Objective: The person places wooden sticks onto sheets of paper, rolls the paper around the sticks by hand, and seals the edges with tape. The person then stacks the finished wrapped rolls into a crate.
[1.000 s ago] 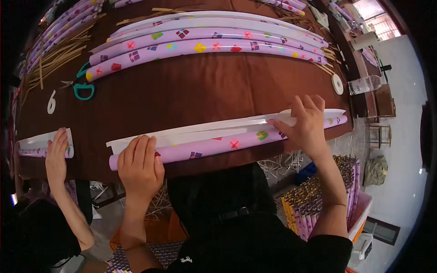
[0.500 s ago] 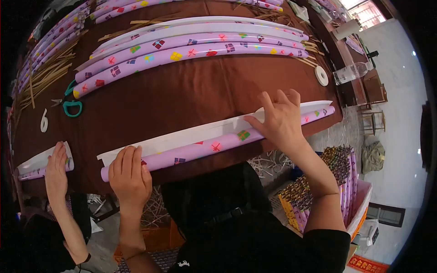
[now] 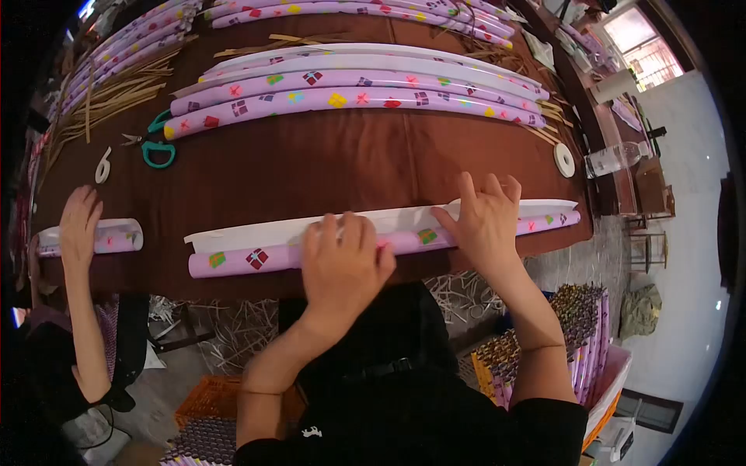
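A roll of lilac wrapping paper (image 3: pixel 268 257) printed with gift boxes lies along the table's near edge, its white loose flap (image 3: pixel 256 235) standing up behind it. My left hand (image 3: pixel 342 260) rests palm down over the middle of the roll, fingers forward over the flap and thumb held apart. Farther right, my right hand (image 3: pixel 488 221) is spread, its thumb by the flap and its palm over the roll; the paper beneath both palms is hidden.
At left, another person's hand (image 3: pixel 78 227) lies on a shorter-looking roll (image 3: pixel 118 236). Teal-handled scissors (image 3: pixel 158 153) and tape rolls (image 3: pixel 564 160) lie on the brown cloth (image 3: pixel 295 167). Finished-looking rolls (image 3: pixel 350 101) lie behind. A crate of rolls (image 3: pixel 610 388) stands at lower right.
My left hand has slid right along the roll from its left end to the middle. My right hand stays near its place on the roll. The camera view has shifted somewhat.
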`<state>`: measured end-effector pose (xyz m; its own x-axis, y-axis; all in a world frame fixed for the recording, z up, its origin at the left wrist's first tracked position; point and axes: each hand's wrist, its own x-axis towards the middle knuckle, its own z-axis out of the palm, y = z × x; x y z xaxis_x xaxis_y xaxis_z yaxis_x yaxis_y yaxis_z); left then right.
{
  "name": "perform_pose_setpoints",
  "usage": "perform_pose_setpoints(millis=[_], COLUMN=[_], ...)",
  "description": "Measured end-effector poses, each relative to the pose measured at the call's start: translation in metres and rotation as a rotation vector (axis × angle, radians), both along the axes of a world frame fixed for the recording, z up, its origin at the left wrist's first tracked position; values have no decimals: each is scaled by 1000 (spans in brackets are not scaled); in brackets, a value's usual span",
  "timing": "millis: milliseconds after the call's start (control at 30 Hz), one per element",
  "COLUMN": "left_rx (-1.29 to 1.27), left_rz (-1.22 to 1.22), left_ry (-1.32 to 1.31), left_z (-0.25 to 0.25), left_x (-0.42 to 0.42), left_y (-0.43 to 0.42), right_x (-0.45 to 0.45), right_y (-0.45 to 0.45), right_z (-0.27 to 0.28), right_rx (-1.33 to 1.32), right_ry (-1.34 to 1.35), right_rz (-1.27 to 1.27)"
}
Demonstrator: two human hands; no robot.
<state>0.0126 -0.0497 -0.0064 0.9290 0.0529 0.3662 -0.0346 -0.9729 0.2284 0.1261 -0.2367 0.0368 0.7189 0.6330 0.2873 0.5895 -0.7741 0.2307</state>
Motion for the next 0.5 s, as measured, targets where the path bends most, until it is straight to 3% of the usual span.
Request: perform_pose_setpoints(millis=[100, 500], left_rx=[-167, -118], left_rz=[-83, -152], left_ry=[-95, -234], left_z=[1, -19], left_x=[28, 39], left_y=[-44, -72], right_x=[-1, 3], right_y=[1, -2], right_z=[0, 5], right_rx=[2, 60], right_ry=[0, 44], right_rz=[-9, 28])
